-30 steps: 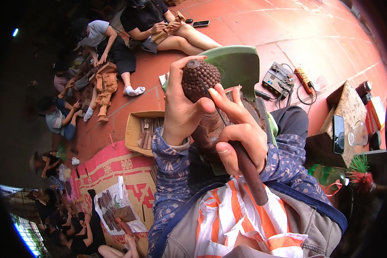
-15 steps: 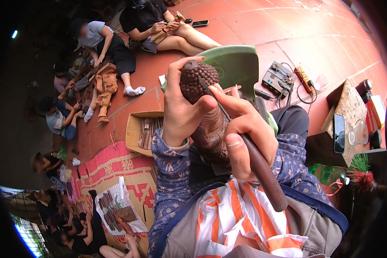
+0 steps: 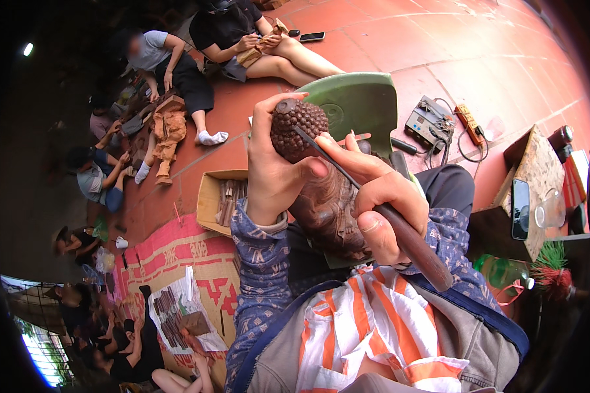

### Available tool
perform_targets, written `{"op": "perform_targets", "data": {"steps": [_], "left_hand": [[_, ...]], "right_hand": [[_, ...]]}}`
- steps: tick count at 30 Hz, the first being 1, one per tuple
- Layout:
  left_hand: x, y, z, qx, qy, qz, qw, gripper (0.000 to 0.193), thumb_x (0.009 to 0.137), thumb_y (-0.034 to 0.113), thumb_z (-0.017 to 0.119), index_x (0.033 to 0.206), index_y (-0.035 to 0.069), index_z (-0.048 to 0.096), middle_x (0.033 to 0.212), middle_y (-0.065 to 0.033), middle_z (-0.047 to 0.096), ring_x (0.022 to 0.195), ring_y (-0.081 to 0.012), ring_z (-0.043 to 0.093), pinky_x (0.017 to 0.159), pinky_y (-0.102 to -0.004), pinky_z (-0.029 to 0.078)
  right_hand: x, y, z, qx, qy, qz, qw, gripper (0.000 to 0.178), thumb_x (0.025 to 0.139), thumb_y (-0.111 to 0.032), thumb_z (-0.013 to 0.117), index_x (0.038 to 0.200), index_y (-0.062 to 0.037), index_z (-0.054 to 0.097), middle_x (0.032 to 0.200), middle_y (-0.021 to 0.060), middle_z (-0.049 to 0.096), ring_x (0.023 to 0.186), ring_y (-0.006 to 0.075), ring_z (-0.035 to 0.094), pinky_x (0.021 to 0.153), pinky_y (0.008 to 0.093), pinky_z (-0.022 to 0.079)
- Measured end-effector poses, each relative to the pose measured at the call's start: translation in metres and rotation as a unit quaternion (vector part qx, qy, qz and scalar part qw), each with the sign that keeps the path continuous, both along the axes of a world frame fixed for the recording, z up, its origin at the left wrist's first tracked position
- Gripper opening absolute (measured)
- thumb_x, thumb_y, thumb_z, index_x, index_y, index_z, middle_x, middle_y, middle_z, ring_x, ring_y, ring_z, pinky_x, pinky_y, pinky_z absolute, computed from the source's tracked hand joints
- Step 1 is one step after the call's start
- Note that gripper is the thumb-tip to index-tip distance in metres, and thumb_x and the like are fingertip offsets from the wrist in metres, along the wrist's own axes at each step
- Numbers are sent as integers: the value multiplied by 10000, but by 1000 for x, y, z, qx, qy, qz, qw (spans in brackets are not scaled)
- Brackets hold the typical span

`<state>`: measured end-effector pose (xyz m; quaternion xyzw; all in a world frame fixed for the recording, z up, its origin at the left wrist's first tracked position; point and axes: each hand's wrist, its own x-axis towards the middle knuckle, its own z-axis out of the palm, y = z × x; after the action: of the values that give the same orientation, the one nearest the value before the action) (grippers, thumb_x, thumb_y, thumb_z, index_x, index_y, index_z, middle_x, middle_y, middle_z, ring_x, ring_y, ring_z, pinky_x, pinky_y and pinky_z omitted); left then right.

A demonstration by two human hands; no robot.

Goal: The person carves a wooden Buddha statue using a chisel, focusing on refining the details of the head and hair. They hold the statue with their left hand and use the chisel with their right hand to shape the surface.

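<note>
So we had our left hand [image 3: 273, 175] wrapped round the knobbly head of a dark brown carved figure [image 3: 328, 204], right in front of us above the striped cloth [image 3: 357, 321]. Our right hand [image 3: 394, 198] had its grip closed on a carving tool [image 3: 418, 250], tip at the knobs. A box [image 3: 210, 195] of tools sat to our left, on the floor.

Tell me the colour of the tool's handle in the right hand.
Dark reddish brown; the handle shows best in the head view, the only one here.
</note>
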<state>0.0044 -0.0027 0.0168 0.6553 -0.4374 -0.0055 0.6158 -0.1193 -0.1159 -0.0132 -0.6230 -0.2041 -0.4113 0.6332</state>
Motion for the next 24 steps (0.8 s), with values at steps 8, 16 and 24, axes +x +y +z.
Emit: {"op": "perform_targets", "data": {"steps": [8,16,24], "left_hand": [[0,0,0,0,59,-12,998,916,560,470,864,1233,21,435,1068,-42,546,964,-109,561,861,-256,463],[4,1,-5,-21,62,-13,998,853,613,429,867,1228,26,434,1054,-58,572,942,-121,583,845,-254,473],[0,-1,-2,-14,68,-13,998,775,679,408,843,1221,34,434,997,-60,596,899,-124,605,812,-250,488]], "right_hand": [[4,-36,-14,97,21,76,992,318,952,-353,503,920,-37,482,1219,358,499,1144,449,533,1024,548,356],[20,-28,-17,-32,-85,74,993,158,839,-136,626,894,12,618,1240,349,514,1197,465,509,1018,501,395],[22,-22,-17,-55,-74,20,995,139,801,-123,664,807,6,611,1219,333,521,1168,466,530,1015,512,403]]}}
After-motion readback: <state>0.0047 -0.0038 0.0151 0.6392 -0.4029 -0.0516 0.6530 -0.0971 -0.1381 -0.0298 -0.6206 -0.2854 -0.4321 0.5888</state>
